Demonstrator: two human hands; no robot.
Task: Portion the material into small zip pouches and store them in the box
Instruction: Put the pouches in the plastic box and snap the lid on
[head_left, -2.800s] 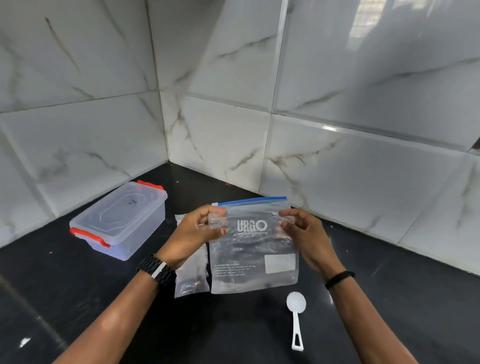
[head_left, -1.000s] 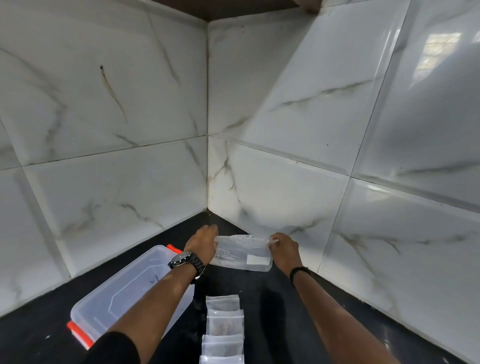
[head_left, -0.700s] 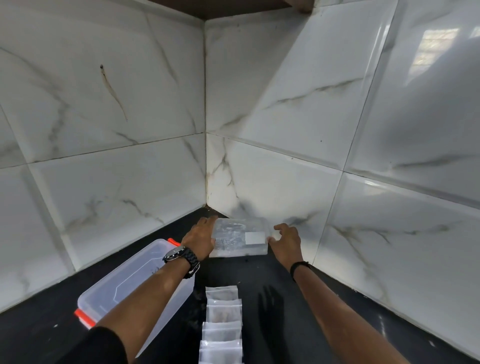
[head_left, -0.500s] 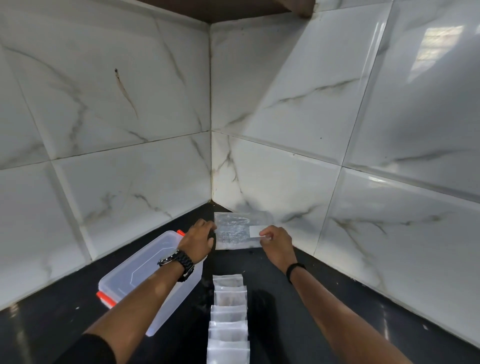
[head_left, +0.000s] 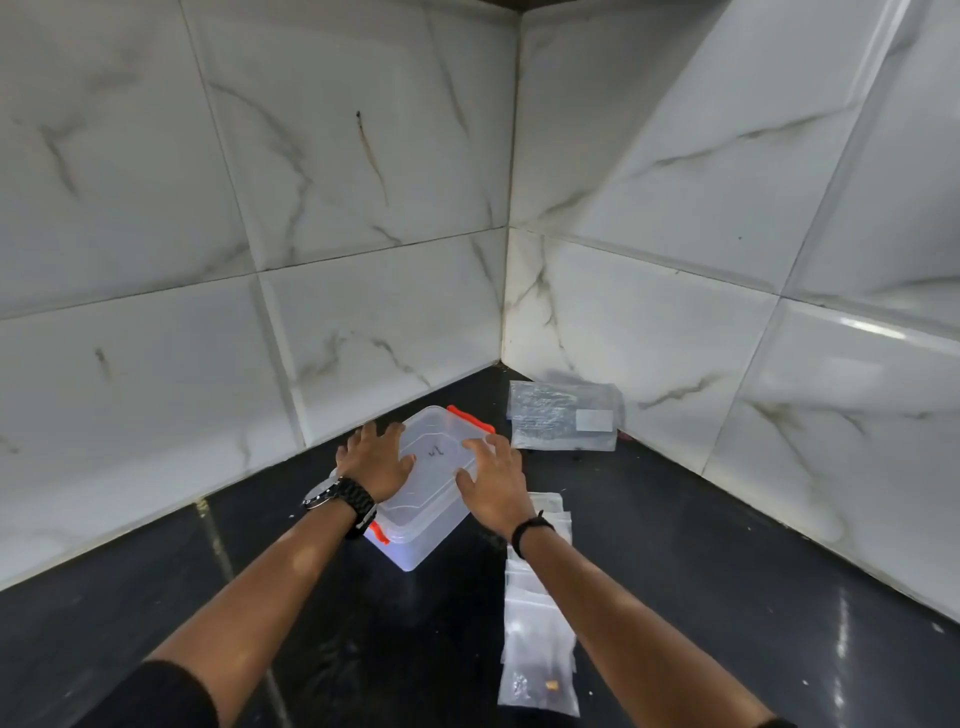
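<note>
A clear plastic box (head_left: 423, 499), rectangular with rounded corners and a ribbed lid, sits on the glossy black surface (head_left: 727, 571) near the corner of the white marble-veined tile walls (head_left: 363, 182). Orange latches (head_left: 470, 418) clip each short end, and its long axis runs from near left to far right, toward the corner. The left hand (head_left: 375, 462) lies on the lid's left edge with fingers spread and nearly straight; the right hand (head_left: 493, 480) lies on the right edge the same way. Neither curls around anything, though whether the palms press down is hard to tell. Both forearms reach forward, the left with a dark watch (head_left: 343, 501). Small clear zip pouches (head_left: 540, 623) lie overlapped in a row just right of the box, partly under the right forearm. A larger crinkled clear bag (head_left: 563, 415) leans against the far wall
</note>
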